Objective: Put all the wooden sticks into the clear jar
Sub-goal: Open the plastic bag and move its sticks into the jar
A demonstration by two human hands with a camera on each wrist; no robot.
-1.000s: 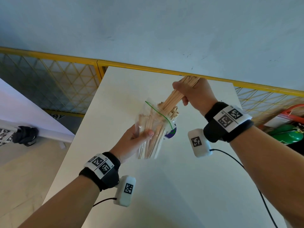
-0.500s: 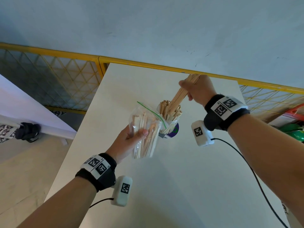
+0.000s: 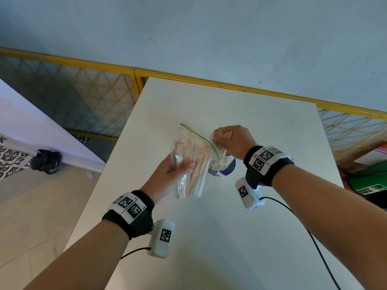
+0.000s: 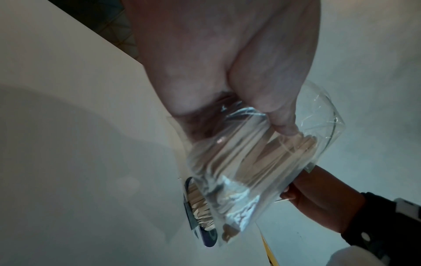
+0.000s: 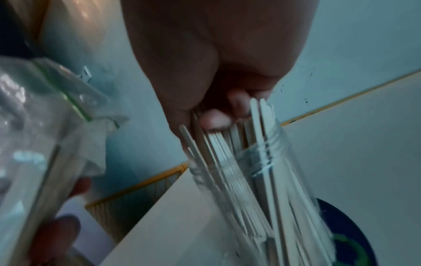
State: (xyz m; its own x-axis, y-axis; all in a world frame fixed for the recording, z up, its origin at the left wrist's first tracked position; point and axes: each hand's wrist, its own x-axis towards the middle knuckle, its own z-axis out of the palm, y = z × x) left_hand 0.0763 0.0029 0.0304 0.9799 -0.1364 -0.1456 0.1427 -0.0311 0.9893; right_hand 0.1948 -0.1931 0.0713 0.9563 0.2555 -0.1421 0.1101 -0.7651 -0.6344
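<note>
My left hand (image 3: 178, 170) holds a clear zip bag (image 3: 192, 162) with a green seal strip, above the white table (image 3: 261, 206); several wooden sticks (image 4: 268, 158) remain inside it. Just right of the bag stands the clear jar (image 5: 262, 172) on a blue disc (image 5: 355, 239), packed with wooden sticks (image 5: 232, 162). My right hand (image 3: 232, 139) is over the jar's mouth, its fingers (image 5: 216, 118) curled round a bunch of sticks (image 3: 223, 132) whose lower ends are down in the jar. The bag hides most of the jar in the head view.
A yellow mesh fence (image 3: 94, 97) runs behind the table along a pale blue wall. Another white table (image 3: 31, 126) with a dark clamp (image 3: 46, 162) lies to the left. Green and red items (image 3: 372, 176) sit at the right. Cables trail from both wrist cameras.
My right hand has come down with its bunch of sticks from high above the table to the jar's mouth. The bag in my left hand has stayed at about the same spot.
</note>
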